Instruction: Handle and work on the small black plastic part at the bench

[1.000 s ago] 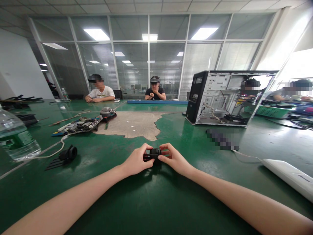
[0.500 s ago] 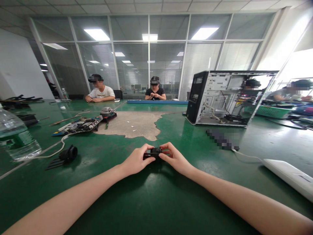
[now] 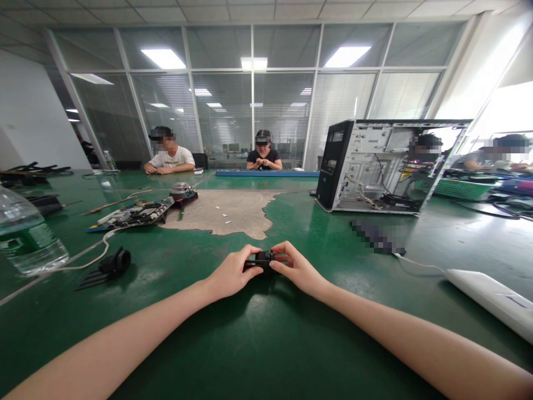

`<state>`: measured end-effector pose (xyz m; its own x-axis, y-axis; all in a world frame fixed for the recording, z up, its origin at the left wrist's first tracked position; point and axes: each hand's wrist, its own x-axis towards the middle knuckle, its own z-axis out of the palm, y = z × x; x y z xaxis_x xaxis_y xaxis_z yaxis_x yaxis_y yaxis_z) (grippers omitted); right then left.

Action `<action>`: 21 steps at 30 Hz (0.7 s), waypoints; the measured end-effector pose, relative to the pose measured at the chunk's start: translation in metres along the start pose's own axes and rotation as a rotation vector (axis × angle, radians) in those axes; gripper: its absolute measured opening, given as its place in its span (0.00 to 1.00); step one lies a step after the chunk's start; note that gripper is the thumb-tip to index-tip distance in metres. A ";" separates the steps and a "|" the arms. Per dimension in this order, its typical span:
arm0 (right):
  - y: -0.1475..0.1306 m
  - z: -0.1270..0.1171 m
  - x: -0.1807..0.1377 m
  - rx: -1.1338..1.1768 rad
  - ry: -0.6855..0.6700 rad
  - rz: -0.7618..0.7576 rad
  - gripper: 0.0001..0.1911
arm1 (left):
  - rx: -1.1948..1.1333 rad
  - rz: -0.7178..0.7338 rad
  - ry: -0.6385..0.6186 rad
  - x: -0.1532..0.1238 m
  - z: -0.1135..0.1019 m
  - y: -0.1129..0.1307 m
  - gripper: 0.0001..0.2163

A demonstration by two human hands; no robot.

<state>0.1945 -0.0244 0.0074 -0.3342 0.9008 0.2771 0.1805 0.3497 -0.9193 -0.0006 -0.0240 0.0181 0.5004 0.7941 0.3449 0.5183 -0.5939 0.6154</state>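
Note:
A small black part (image 3: pixel 263 260) sits just above the green table (image 3: pixel 266 333), held between both my hands. My left hand (image 3: pixel 231 273) pinches its left end with thumb and fingers closed. My right hand (image 3: pixel 296 269) grips its right end, fingers curled over the top. Most of the part is hidden by my fingers.
An open computer case (image 3: pixel 375 166) stands at the back right. A circuit board (image 3: pixel 133 214), a black cooler (image 3: pixel 110 265) with a white cable, and a water bottle (image 3: pixel 25 233) lie to the left. A white power strip (image 3: pixel 491 297) lies to the right. Other people sit at the far side.
My hands and the black part have barely shifted, a touch upward. The person at the far middle has lowered their hands from their face.

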 end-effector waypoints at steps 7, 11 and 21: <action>0.003 -0.001 -0.002 0.050 -0.059 -0.036 0.17 | 0.029 -0.001 -0.015 0.002 -0.001 -0.001 0.15; 0.004 0.000 -0.002 0.058 -0.042 -0.045 0.13 | 0.057 0.010 -0.007 0.003 -0.001 -0.003 0.16; 0.005 -0.001 0.002 0.011 0.002 -0.021 0.13 | -0.059 0.009 -0.018 0.004 -0.003 -0.001 0.15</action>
<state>0.1961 -0.0208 0.0036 -0.3362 0.8937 0.2971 0.1634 0.3661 -0.9161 -0.0013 -0.0194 0.0207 0.5175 0.7858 0.3385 0.4723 -0.5923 0.6528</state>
